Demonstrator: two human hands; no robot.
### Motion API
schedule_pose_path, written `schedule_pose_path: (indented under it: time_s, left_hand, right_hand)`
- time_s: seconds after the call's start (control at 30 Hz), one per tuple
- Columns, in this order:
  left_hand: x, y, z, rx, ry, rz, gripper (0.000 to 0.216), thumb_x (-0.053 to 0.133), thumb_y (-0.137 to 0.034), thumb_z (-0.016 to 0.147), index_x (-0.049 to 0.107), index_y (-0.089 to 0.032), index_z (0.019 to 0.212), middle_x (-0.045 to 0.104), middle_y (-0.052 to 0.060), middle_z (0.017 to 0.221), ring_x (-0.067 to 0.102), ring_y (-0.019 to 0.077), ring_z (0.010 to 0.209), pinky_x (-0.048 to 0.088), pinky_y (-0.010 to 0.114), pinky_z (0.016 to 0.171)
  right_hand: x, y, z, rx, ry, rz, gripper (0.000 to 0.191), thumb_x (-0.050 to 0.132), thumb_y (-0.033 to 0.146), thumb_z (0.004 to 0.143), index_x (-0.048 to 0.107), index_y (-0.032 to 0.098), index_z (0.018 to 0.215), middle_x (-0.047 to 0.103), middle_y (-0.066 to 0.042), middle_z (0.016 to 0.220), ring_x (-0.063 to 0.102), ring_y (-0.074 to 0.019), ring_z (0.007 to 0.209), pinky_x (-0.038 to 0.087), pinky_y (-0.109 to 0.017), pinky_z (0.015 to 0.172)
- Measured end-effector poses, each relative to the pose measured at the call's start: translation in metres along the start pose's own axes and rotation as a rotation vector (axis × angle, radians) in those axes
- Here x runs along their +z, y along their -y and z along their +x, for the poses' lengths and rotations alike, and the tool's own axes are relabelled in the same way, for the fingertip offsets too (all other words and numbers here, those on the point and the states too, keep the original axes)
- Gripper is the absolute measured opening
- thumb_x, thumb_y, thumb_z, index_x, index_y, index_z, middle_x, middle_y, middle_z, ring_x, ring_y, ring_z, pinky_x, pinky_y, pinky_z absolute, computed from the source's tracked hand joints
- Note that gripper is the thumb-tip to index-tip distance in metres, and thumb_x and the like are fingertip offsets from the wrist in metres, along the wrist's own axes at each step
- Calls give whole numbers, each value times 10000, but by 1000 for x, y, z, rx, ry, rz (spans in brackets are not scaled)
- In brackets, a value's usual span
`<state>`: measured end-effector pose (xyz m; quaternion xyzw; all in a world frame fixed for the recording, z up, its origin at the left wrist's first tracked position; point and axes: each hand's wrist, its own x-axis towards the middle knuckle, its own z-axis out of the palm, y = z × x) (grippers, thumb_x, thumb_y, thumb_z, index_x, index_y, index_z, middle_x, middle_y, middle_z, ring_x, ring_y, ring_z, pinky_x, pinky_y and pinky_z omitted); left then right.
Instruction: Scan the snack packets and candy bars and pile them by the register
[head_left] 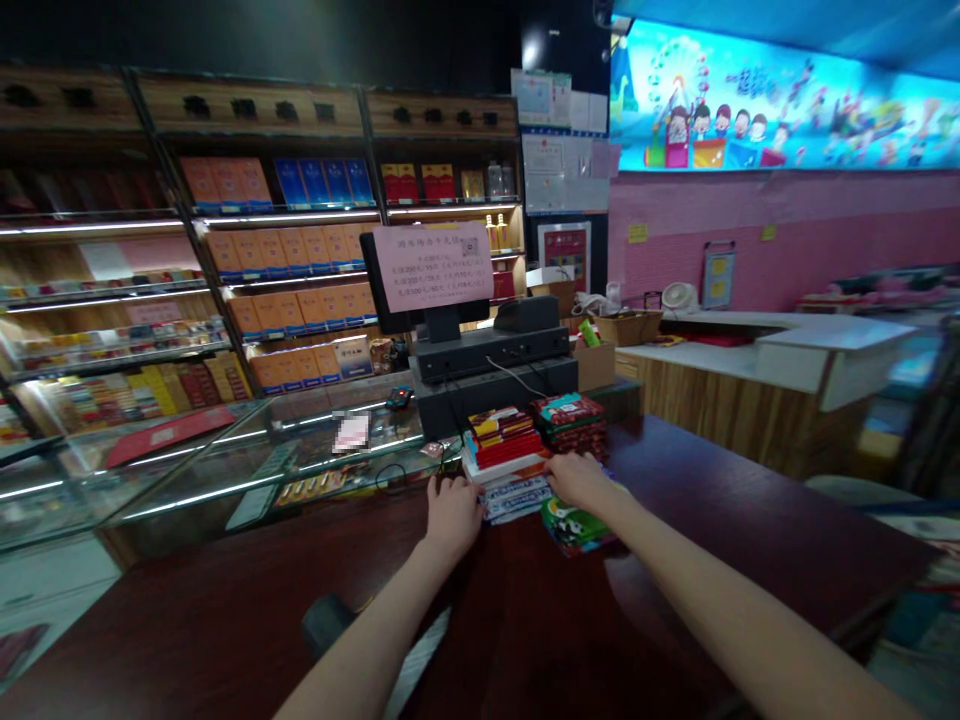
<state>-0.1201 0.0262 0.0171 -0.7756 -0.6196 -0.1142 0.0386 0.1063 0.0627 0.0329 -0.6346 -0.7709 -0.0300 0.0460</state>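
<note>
A stack of packets (504, 452), red and yellow on top with white ones below, stands on the dark wooden counter. My left hand (454, 518) is at its left side, fingers curled against the edge. On the opposite side, my right hand (581, 482) has its fingers bent against the white layer. The stack is between both hands. Blue-and-white packets (517, 500) lie at the bottom front. Green packets (574, 522) lie under and beside my right hand. Behind it stands another pile of brown-red packets (571, 420). My fingertips are partly hidden.
Behind the stacks is a black register monitor (369, 283) with a pink paper sign (433, 265). A glass display case (300, 420) runs along the left. A dark cylindrical object (326, 625) lies near my left forearm. The counter's (697, 530) edge runs along the right.
</note>
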Motion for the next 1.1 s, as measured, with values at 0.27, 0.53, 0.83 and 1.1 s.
schedule_pose_path:
  time_s: [0.27,0.53,0.83,1.1]
  left_hand:
    - [-17,14,-11,20,-20,-27,238,535,-284,896,720,-301,1045,706,42,1107,588,270,1131,213,546,1120]
    - [-32,54,-30,-19,-68,-68,258,498,-249,911,716,-295,1042,735,27,1093,629,267,1093,197,594,1123]
    - [-44,115,-63,-141,-137,-141,258,498,-247,909,686,-308,1075,731,7,1129,635,250,1116,200,596,1128]
    - [-41,174,-102,-306,-340,-344,261,467,-335,907,677,-306,1059,738,6,1118,652,247,1090,199,582,1148]
  right_hand:
    - [-11,21,-22,-88,-77,42,312,447,222,923,718,219,1077,753,-121,1067,656,-258,1064,384,-364,883]
    - [-5,56,-50,-227,-154,138,286,465,234,945,711,238,1092,747,-65,1110,636,-246,1085,384,-363,897]
    - [17,89,-68,-339,-171,303,261,492,184,932,719,233,1051,756,-47,1051,646,-244,1038,399,-399,926]
    - [8,115,-70,-490,-388,429,207,558,150,907,710,262,993,762,-19,959,668,-216,938,438,-410,883]
